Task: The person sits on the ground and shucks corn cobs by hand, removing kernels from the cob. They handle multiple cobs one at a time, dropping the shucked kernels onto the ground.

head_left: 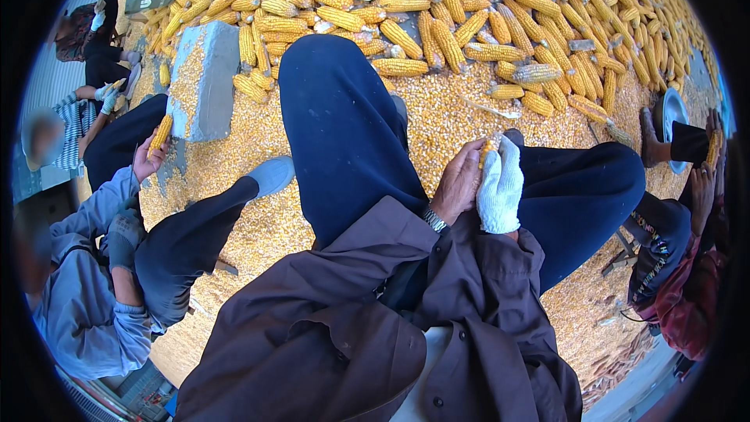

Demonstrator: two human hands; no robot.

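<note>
Both my hands are together over my right leg, closed around one corn cob (490,148). Only a bit of its yellow kernels shows at the top, between my fingers; the rest is hidden. My left hand (458,184) is bare, with a metal watch (434,219) at the wrist, and grips the cob from the left side. My right hand (501,189) wears a white knitted glove and wraps the cob from the right. Loose corn kernels (445,121) cover the ground beyond and between my legs.
A large heap of corn cobs (461,12) spreads ahead. A grey block (212,82) strewn with kernels stands left of my left knee. Co-workers sit left and right; a person in blue (90,281) holds a cob (160,133). A metal basin (672,113) lies at the far right.
</note>
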